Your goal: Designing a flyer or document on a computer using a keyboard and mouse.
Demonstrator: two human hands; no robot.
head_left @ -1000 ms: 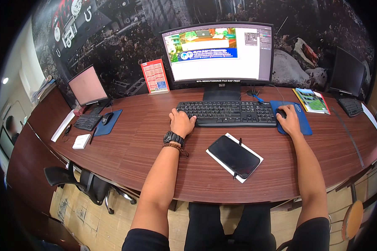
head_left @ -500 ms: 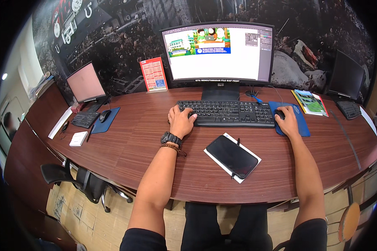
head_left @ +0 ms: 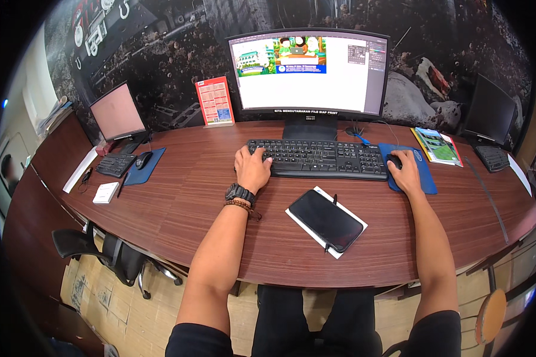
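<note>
My left hand (head_left: 253,169) rests on the left end of a black keyboard (head_left: 315,159), its fingers apart over the keys. A dark watch (head_left: 240,193) and a beaded bracelet are on that wrist. My right hand (head_left: 406,171) is curled over a black mouse (head_left: 394,160) on a blue mouse pad (head_left: 424,172), at the keyboard's right. Behind the keyboard stands a wide curved monitor (head_left: 315,92), showing a colourful banner design in an editing window. Between my forearms a black phone (head_left: 326,220) lies on a white pad (head_left: 358,225), with a dark pen (head_left: 335,199) partly hidden under it.
A red-and-white desk calendar (head_left: 215,102) stands left of the monitor, and booklets (head_left: 438,147) lie right of the mouse pad. More monitors stand at left (head_left: 118,116) and right (head_left: 490,112). A black chair (head_left: 110,256) is at the desk's left; a person (head_left: 8,172) is beyond.
The whole view has shifted slightly. My left hand stays on the keyboard and my right hand on the mouse; both have hardly moved against the desk.
</note>
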